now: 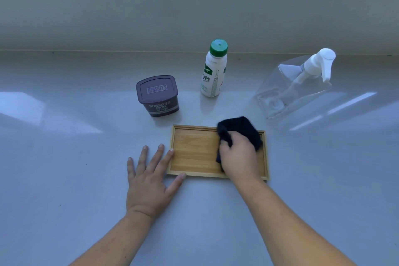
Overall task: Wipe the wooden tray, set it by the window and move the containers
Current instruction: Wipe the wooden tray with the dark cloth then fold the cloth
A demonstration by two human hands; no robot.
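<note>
A shallow rectangular wooden tray (pixel 194 151) lies flat on the pale countertop in front of me. My right hand (pixel 237 157) presses a dark cloth (pixel 244 129) onto the tray's right half. My left hand (pixel 149 177) rests flat on the counter with fingers spread, its index finger and thumb touching the tray's left edge and near corner. Behind the tray stand a brown cocoa tub (pixel 157 95) with its lid on and a white drink bottle (pixel 214 69) with a green cap.
A clear plastic spray bottle (pixel 302 84) with a white trigger head stands at the back right. A plain wall (pixel 194 6) rises along the counter's far edge. Bright reflections lie on the counter at left and right.
</note>
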